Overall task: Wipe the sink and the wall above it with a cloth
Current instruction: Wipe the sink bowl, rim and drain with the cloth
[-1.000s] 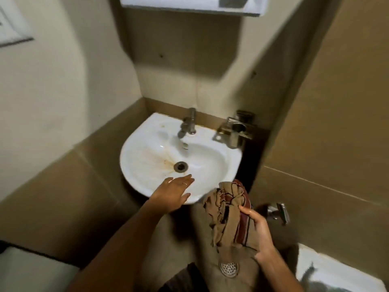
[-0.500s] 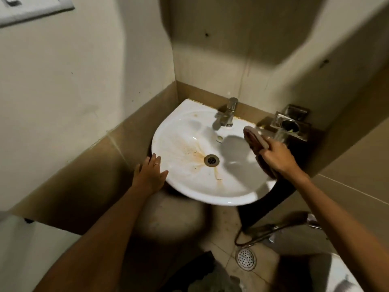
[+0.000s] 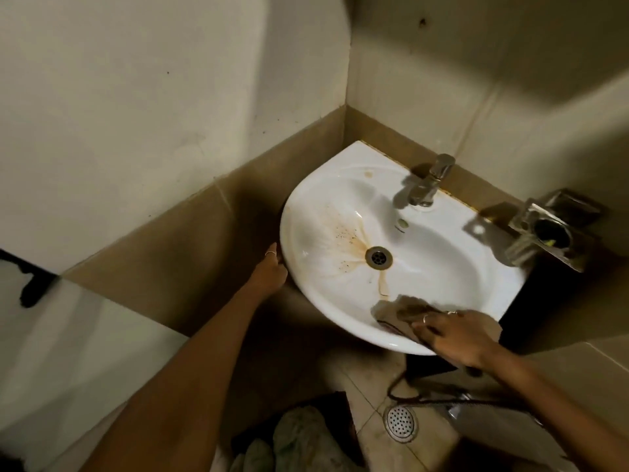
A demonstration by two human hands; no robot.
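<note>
Here we see our right hand [image 3: 452,338] spread flat, pressing the brown cloth [image 3: 398,313] onto the white washbasin [image 3: 425,267] at its near rim; much of the cloth is hidden under the palm. Our left hand [image 3: 272,272] grips the basin's outer edge, fingertips hidden behind it. Beyond the right hand stand the chrome tap [image 3: 425,185] and a blurred metal holder [image 3: 551,229]. No writing is legible.

White sink [image 3: 343,212], rust-stained around drain [image 3: 378,257], carries tap [image 3: 425,185] at far rim. Brown cloth [image 3: 401,313] lies on near rim, right hand [image 3: 452,335] pressed flat on it.
</note>
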